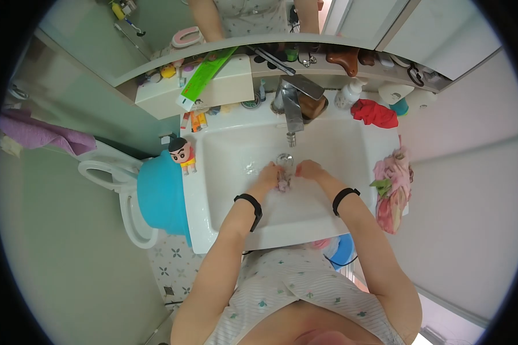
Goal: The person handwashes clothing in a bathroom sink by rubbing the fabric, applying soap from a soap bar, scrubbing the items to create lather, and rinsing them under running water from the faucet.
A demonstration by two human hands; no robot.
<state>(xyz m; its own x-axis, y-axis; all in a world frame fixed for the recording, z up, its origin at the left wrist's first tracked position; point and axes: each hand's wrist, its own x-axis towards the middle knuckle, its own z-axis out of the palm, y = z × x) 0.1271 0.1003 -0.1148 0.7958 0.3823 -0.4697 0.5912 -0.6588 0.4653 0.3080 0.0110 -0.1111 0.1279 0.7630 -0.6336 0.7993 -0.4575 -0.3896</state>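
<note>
**Small pinkish bundle at the left grip, mid-basin**

Head view. Small pinkish bundle (283,183) sits at the centre of the frame, inside the white sink (293,215), just below the round drain (285,160) as pictured. Too small to make out its material.

Left grip (267,176): immediately left of the bundle, fingers curved in toward it, fingertips apparently touching its left side. Whether they pinch it or only rest against it: cannot tell.

Right grip (309,169): right of the drain, a little higher in the frame than the bundle, with a narrow gap of bare basin between. Fingers bent inward; how tightly they close cannot be told. The bundle therefore lies between the two, nearer the left.

Both forearms enter from the lower frame; dark band (344,201) on the right wrist, dark watch (252,208) on the left.

Surroundings: faucet (292,109) above the drain, upper centre. Red cloth (375,113) on the sink's upper right corner; pink floral cloth (392,187) over its right edge. Toy figure (182,154) on the left rim, beside a blue tub (160,192).
</note>
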